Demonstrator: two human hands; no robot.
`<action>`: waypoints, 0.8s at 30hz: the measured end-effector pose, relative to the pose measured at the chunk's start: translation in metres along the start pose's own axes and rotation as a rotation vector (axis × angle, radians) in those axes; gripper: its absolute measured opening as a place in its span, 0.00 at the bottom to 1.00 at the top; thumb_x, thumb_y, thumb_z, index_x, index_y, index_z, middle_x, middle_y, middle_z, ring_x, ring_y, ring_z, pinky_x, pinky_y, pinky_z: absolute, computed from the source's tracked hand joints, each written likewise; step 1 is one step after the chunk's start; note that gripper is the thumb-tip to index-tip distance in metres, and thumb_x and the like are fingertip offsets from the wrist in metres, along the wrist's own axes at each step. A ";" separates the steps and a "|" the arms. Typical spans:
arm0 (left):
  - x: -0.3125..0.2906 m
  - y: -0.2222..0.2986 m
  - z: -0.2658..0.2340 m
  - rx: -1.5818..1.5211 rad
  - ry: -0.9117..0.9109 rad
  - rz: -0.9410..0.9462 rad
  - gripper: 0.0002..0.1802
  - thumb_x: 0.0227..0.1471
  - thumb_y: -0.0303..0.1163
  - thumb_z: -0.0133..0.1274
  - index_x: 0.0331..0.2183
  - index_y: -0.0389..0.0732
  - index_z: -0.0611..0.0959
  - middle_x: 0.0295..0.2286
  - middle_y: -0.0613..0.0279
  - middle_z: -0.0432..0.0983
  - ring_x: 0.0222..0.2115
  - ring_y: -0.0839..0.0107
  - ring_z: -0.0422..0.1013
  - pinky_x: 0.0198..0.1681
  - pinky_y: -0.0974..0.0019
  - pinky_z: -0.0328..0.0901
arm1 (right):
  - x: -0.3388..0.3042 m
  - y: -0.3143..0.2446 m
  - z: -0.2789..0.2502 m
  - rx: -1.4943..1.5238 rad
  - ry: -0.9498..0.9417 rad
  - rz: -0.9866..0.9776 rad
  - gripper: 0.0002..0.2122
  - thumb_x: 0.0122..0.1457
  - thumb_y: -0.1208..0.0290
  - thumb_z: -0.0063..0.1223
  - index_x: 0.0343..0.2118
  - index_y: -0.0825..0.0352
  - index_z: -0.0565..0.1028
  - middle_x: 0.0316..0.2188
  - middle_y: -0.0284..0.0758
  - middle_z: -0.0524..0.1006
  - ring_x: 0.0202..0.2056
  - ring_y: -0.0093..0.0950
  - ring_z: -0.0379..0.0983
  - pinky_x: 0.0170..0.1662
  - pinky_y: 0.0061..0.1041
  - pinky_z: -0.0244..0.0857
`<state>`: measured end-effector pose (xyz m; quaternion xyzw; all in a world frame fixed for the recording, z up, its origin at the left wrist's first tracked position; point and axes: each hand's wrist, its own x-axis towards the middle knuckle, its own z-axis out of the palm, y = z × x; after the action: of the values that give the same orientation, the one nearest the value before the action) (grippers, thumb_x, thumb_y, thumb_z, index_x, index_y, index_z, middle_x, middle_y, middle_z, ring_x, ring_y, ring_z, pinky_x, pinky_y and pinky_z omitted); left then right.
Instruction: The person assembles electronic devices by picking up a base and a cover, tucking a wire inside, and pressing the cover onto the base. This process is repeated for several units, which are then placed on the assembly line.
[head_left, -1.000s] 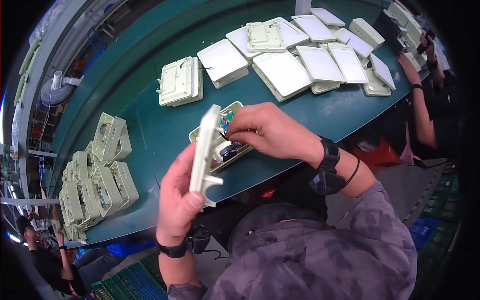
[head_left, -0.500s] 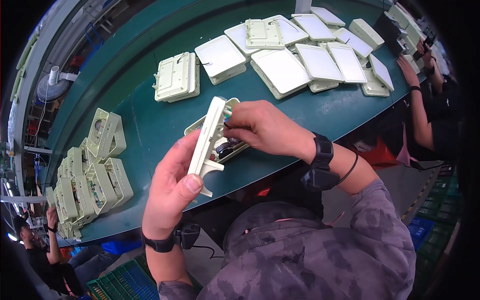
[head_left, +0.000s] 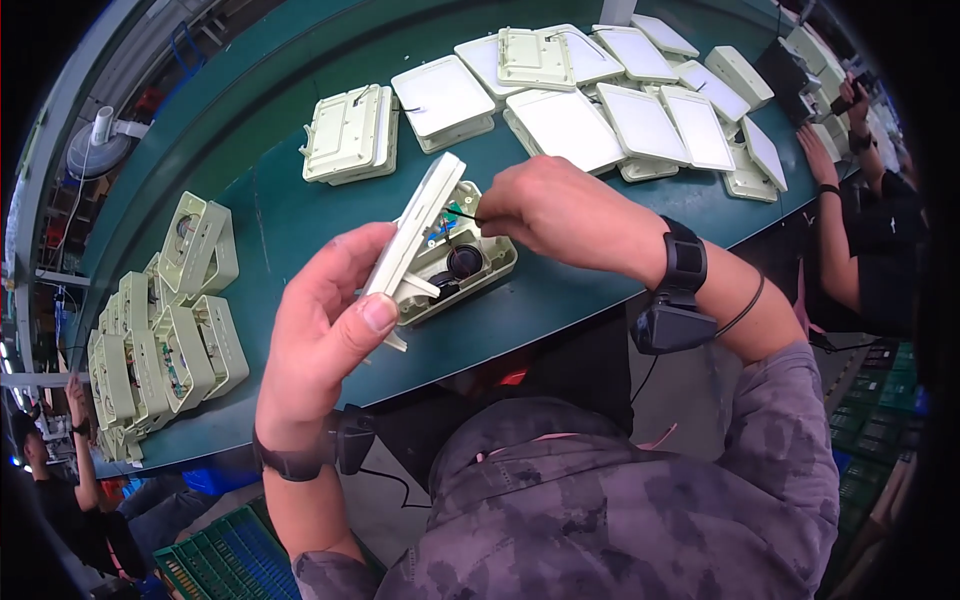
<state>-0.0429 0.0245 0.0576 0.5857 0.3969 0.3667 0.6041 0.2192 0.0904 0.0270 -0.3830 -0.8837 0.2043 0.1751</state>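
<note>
My left hand (head_left: 325, 320) grips a cream plastic panel (head_left: 412, 232) by its lower end, thumb on the near edge, holding it tilted with its edge toward me. Bracket-like prongs stick out of its underside. Behind it, an open cream housing (head_left: 503, 268) lies on the bench, showing a green circuit board (head_left: 452, 215) and round black parts (head_left: 464, 261) that look like speakers. Just above the housing's right end, my right hand (head_left: 572, 215) pinches the end of a thin black wire (head_left: 461, 213) leading toward the board and panel. The fingertips are partly hidden.
Several open cream housings (head_left: 185, 355) stand clustered at the left of the green bench (head_left: 290, 260). Panels with white faces (head_left: 567, 130) lie stacked along the back. Co-workers' hands (head_left: 815, 150) show at the far right and left. Green crates (head_left: 235, 555) sit below.
My right hand has drawn back to the right, away from the panel, with the black wire now visible at its fingers. My left hand has shifted left, tilting the panel and exposing more of the housing.
</note>
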 end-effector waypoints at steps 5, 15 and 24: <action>0.006 0.012 0.001 0.029 0.016 0.016 0.38 0.54 0.46 0.62 0.57 0.30 0.71 0.48 0.54 0.75 0.48 0.71 0.70 0.52 0.68 0.64 | 0.010 0.004 -0.006 -0.055 -0.072 -0.007 0.06 0.54 0.73 0.59 0.33 0.69 0.81 0.26 0.42 0.76 0.33 0.45 0.76 0.37 0.40 0.69; 0.017 0.010 0.001 0.023 0.049 0.014 0.35 0.57 0.45 0.60 0.57 0.31 0.71 0.46 0.58 0.75 0.45 0.74 0.70 0.49 0.71 0.64 | 0.034 0.018 -0.002 -0.482 0.097 -0.048 0.04 0.55 0.75 0.57 0.30 0.69 0.79 0.26 0.42 0.77 0.32 0.44 0.76 0.37 0.40 0.70; 0.007 -0.029 -0.009 -0.073 0.145 0.039 0.34 0.58 0.45 0.59 0.57 0.31 0.71 0.48 0.57 0.75 0.46 0.74 0.70 0.50 0.70 0.64 | 0.036 0.024 0.027 0.163 0.034 0.030 0.06 0.55 0.78 0.59 0.35 0.71 0.79 0.31 0.42 0.80 0.34 0.43 0.78 0.38 0.35 0.71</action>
<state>-0.0484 0.0333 0.0286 0.5429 0.4144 0.4342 0.5873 0.1973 0.1260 -0.0027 -0.3841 -0.8552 0.2714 0.2178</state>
